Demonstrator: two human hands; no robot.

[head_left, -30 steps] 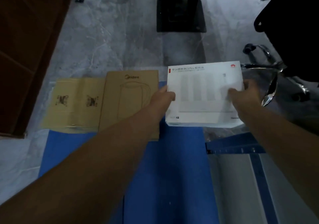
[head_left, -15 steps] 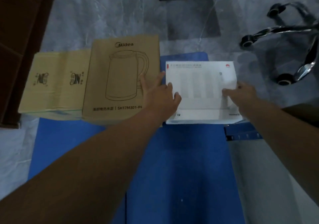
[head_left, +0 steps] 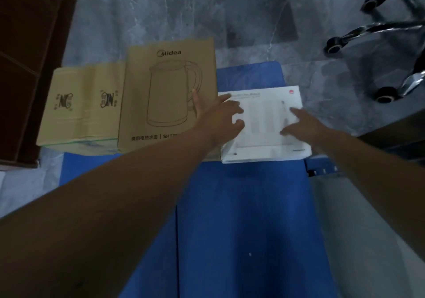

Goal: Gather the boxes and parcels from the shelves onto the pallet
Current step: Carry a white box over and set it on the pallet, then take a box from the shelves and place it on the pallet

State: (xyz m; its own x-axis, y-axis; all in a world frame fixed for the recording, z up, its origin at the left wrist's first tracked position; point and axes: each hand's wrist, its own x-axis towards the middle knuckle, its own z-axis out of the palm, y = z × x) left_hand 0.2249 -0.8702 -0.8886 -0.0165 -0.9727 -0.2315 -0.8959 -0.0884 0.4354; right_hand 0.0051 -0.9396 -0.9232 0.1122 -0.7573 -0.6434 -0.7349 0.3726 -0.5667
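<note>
Starting at the left of the frame, you have a small taped carton (head_left: 80, 104) lying flat, touching the taller kettle box (head_left: 161, 95) just to its right; both sit along the far edge of the blue pallet (head_left: 241, 205). In the middle, your left hand (head_left: 220, 118) is spread, fingers apart, thumb resting on the kettle box and the other fingers over the left edge of the white box (head_left: 264, 125). That white box lies flat on the pallet, beside the kettle box. Right of centre, your right hand (head_left: 301, 125) lies open on the white box, gripping nothing. At the upper right stands a chair base (head_left: 379, 42) on the grey floor.

You look to be at the setting-down step, letting go of the white box. Next you would likely lift both hands clear and turn back to the shelves for another parcel.
</note>
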